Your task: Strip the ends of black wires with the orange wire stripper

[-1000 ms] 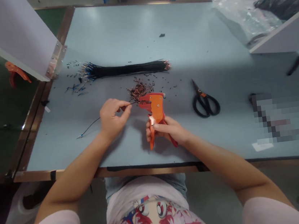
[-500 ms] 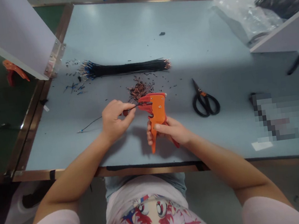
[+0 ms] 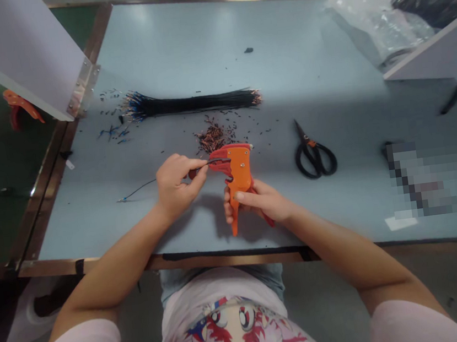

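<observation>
My left hand (image 3: 180, 183) pinches a thin black wire (image 3: 141, 186) near one end. That end reaches into the red jaws of an orange and red wire stripper (image 3: 240, 169); the other end, with a blue tip, trails out to the left over the table. Wrapped round the stripper's handles is my right hand (image 3: 263, 199), holding the tool upright with its jaws to the left. Just behind the jaws lies a heap of short dark and copper-coloured scraps (image 3: 211, 138). A long bundle of black wires (image 3: 199, 104) rests farther back, blue-tipped at the left and bare copper at the right.
Black-handled scissors (image 3: 313, 152) lie right of the stripper. A clear plastic bag (image 3: 380, 22) sits at the back right by a pale panel. Another orange tool (image 3: 23, 107) is at far left. Loose blue-tipped pieces (image 3: 113, 132) lie near the bundle's left end.
The wire stripper has tilted slightly and shifted a little to the left in my right hand. My left hand stays almost in place with the wire.
</observation>
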Demonstrator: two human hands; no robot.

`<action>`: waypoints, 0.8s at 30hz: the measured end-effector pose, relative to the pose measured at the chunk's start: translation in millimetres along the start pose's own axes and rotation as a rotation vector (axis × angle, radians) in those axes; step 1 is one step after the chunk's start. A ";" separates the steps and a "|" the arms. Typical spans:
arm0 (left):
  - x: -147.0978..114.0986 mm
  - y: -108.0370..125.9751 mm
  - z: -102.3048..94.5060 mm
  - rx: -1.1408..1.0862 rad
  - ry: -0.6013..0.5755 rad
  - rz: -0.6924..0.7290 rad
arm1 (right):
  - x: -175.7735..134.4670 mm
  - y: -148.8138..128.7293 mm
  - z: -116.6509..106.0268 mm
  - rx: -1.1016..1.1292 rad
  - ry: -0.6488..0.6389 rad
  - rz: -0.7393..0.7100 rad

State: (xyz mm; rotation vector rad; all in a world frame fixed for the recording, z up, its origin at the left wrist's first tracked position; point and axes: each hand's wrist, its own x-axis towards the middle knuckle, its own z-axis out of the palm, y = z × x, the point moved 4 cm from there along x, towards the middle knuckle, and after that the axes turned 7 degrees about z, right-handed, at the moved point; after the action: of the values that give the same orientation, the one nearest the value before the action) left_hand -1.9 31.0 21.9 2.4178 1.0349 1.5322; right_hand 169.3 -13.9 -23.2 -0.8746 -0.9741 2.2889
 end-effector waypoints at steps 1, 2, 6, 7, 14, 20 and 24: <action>0.3 0.5 -0.1 0.004 -0.006 0.010 | 0.0 0.1 0.0 0.000 -0.001 -0.002; 0.7 0.9 -0.3 0.007 -0.011 0.021 | -0.1 0.2 0.0 -0.001 0.000 -0.004; 2.1 2.9 -1.8 0.007 -0.014 0.057 | -0.3 -0.8 0.8 -0.024 -0.015 -0.018; 2.4 3.3 -2.2 0.005 -0.010 0.061 | -0.5 -1.3 1.0 -0.033 -0.018 -0.023; 4.0 4.6 -3.7 0.010 0.000 0.051 | -1.6 -1.2 2.2 -0.078 -0.025 -0.017; 3.7 5.5 -3.3 0.044 -0.025 0.011 | -1.6 -1.6 5.7 -0.125 -0.011 -0.046; 4.2 9.4 -5.3 0.062 -0.036 -0.014 | -3.1 -3.1 6.7 -0.138 0.007 -0.043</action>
State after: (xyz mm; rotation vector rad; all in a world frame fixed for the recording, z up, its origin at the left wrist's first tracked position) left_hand -0.6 24.9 31.6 2.4645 1.1057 1.4674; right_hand 167.1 -16.9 -16.2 -0.9083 -1.1481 2.2013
